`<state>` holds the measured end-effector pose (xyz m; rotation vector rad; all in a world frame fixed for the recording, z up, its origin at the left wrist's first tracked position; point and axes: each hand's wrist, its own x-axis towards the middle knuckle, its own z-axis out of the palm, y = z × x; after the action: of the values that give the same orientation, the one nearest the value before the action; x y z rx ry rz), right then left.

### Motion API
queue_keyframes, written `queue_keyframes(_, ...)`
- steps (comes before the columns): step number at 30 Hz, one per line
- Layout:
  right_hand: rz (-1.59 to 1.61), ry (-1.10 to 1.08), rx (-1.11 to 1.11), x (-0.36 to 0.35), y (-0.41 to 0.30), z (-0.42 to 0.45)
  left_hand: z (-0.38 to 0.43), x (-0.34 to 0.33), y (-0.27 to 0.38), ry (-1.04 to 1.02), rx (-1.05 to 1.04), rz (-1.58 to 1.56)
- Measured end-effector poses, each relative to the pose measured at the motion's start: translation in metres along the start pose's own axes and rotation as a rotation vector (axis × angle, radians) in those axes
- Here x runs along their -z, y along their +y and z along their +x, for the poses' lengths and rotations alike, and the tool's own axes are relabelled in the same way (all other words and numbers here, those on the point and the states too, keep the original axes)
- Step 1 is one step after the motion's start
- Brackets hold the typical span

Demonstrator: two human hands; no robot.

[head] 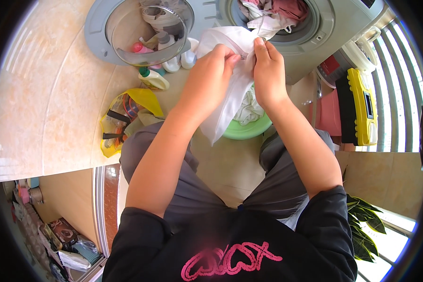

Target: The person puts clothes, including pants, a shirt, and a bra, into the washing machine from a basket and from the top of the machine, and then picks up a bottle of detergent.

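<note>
A white cloth garment (229,38) is stretched between my two hands, its lower end hanging over a light green plastic basin (248,132). My left hand (213,75) pinches it near the middle, and my right hand (269,72) grips its upper right edge. White laundry (249,107) lies bunched in the basin on the floor between my knees. Behind the hands, the front-loading washing machine's drum opening (312,21) holds white and pink clothes (285,12). Its round glass door (146,31) is swung out to the left.
Detergent bottles (153,79) stand on the floor under the door. Left of my knee is a yellow-edged bag (141,97) with mixed items. At right are a pink container (329,112), a yellow-and-black toolbox (363,109) and a bucket (336,67). A leafy plant (365,225) stands near my right elbow.
</note>
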<state>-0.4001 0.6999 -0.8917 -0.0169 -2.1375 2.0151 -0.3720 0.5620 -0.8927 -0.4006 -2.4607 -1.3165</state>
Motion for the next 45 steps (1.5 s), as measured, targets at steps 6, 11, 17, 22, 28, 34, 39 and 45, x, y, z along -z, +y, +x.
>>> queue_keyframes(6, -0.357, -0.001, 0.477, 0.004, -0.002, 0.008, 0.001, -0.003, 0.006, -0.02, 0.016, 0.003)
queue_keyframes(11, -0.475, 0.065, 0.7, 0.008, -0.008, 0.008, 0.001, -0.005, 0.006, 0.056, -0.008, -0.025)
queue_keyframes(17, -0.481, 0.092, 0.698, 0.005, -0.007, 0.004, 0.003, -0.011, 0.007, 0.123, 0.079, -0.15)
queue_keyframes(22, -0.071, -0.064, 0.17, -0.003, 0.021, 0.01, 0.007, -0.012, -0.007, 0.11, 0.279, -0.584)
queue_keyframes(28, 0.24, -0.201, -0.06, -0.016, 0.02, -0.015, 0.002, -0.004, -0.007, 0.082, 0.313, -0.517)
queue_keyframes(34, 0.1, -0.105, 0.096, -0.017, 0.018, -0.015, -0.005, -0.008, -0.009, 0.132, 0.18, -0.241)
queue_keyframes(39, -0.288, 0.047, 0.455, -0.023, 0.019, -0.012, -0.004, -0.01, -0.007, 0.155, 0.15, -0.095)
queue_keyframes(45, -0.586, 0.078, 0.835, -0.017, 0.017, -0.002, -0.001, -0.01, -0.009, 0.254, -0.02, 0.302)
